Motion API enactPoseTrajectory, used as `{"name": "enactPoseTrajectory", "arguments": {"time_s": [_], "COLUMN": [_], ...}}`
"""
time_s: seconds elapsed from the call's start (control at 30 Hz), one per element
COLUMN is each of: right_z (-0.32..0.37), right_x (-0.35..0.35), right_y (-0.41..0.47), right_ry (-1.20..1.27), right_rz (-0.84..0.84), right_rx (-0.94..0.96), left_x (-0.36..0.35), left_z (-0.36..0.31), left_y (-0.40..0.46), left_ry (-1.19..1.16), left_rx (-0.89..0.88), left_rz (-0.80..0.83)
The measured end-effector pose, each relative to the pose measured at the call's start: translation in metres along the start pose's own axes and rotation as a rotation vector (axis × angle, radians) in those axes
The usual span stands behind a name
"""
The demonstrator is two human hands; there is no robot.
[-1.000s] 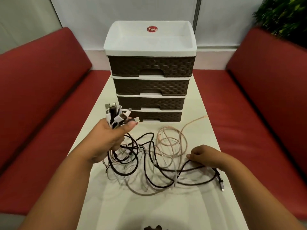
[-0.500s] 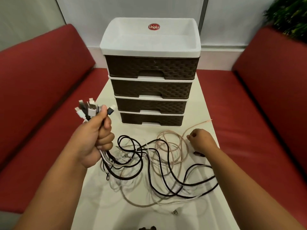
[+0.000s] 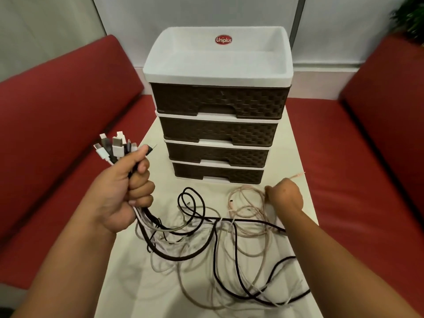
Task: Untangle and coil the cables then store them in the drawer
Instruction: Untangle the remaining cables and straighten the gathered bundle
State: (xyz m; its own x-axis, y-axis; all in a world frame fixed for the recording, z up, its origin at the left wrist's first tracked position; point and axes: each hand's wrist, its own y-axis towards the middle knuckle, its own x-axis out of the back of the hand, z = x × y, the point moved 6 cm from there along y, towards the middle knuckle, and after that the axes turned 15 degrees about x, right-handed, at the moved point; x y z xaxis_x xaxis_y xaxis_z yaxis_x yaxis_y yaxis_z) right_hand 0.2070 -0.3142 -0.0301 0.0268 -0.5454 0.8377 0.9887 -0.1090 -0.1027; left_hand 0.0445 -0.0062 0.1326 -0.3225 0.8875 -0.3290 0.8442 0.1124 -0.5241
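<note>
My left hand (image 3: 124, 193) is a fist around a bundle of cable plugs (image 3: 114, 149), white and black, held up at the table's left edge. Their cords hang from the fist into a tangle of black, white and grey cables (image 3: 215, 246) spread over the white table (image 3: 142, 292). My right hand (image 3: 284, 193) rests at the right on a pink cable (image 3: 243, 203), fingers curled over its loops; its plug end (image 3: 298, 175) sticks out beyond the hand. A drawer unit (image 3: 218, 125) with several brown woven drawers, all closed, stands behind.
Red sofa cushions (image 3: 57, 125) flank the narrow table on both sides. The unit's white top tray (image 3: 218, 72) carries a red Uniplus sticker. A green plant (image 3: 410, 17) shows at the upper right corner. White wall panels stand behind.
My left hand has lifted the plug bundle up and to the left, pulling the cords taut. My right hand has moved from the black cable at the front right to the pink cable farther back.
</note>
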Motion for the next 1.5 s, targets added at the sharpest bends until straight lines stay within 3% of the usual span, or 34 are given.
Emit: {"name": "enactPoseTrajectory", "arguments": {"time_s": [0.3,0.37,0.5,0.57,0.73,0.83,0.93,1.1,1.27,1.5], "right_z": [-0.009,-0.011,-0.01,-0.005,0.031,0.077,0.114,0.132,0.128,0.125], "right_x": [-0.001,0.001,-0.005,0.004,0.071,0.09,0.085,0.066,0.053,0.054], "right_y": [-0.015,-0.02,-0.035,-0.043,-0.083,-0.127,-0.17,-0.206,-0.214,-0.218], "right_ry": [0.266,0.486,1.193,1.292,0.898,0.906,0.819,0.739,0.701,0.665], "right_rz": [-0.053,-0.099,-0.079,-0.081,-0.414,-0.281,-0.105,0.021,0.055,0.072], "right_rx": [-0.014,-0.058,-0.295,-0.257,0.331,0.648,0.81,0.861,0.811,0.807], "left_x": [-0.015,-0.017,-0.022,-0.025,-0.035,-0.046,-0.061,-0.076,-0.076,-0.075], "left_z": [0.019,0.023,0.031,0.034,0.04,0.043,0.047,0.052,0.053,0.057], "left_y": [0.015,0.017,0.019,0.02,0.017,0.013,0.008,-0.001,-0.007,-0.006], "left_ry": [0.058,0.071,0.097,0.099,0.089,0.019,-0.065,-0.175,-0.165,-0.047], "left_rx": [0.079,0.098,0.133,0.147,0.123,0.034,-0.038,-0.153,-0.215,-0.12], "left_rz": [0.037,0.047,0.057,0.061,0.055,0.059,0.111,0.247,0.124,0.044]}}
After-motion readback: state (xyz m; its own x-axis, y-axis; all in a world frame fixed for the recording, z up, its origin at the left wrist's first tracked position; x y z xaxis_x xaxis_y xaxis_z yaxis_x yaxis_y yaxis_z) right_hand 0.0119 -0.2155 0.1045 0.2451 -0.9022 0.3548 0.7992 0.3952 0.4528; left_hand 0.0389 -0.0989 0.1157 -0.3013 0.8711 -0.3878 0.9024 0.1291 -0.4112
